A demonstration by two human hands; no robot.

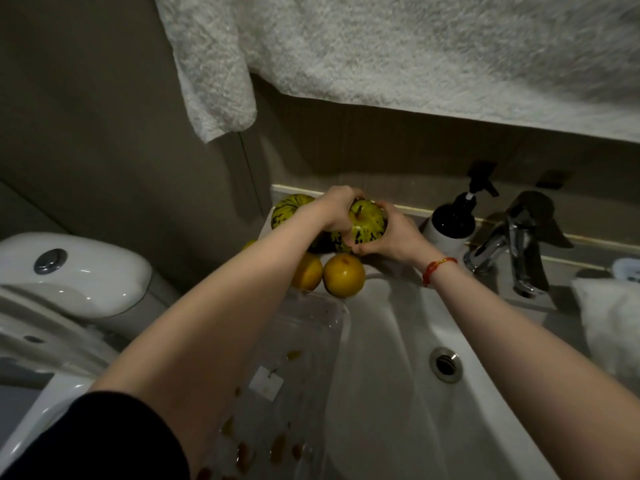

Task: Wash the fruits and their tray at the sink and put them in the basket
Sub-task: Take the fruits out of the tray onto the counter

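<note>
Head view. I have both hands on one striped green fruit [367,221] at the back left corner of the sink [398,341], stem end up. Left hand [337,211] wraps it from the left, right hand [391,237] cups it from the right and below; fingers of both curled round it. Faucet [512,244] lies to my right, so the right hand is nearer. Another striped fruit [289,211] and yellow fruits [344,275] sit just beside. Clear tray [311,327] leans at the basin's left edge. No basket in view; dim light, whether water runs I cannot tell.
</note>
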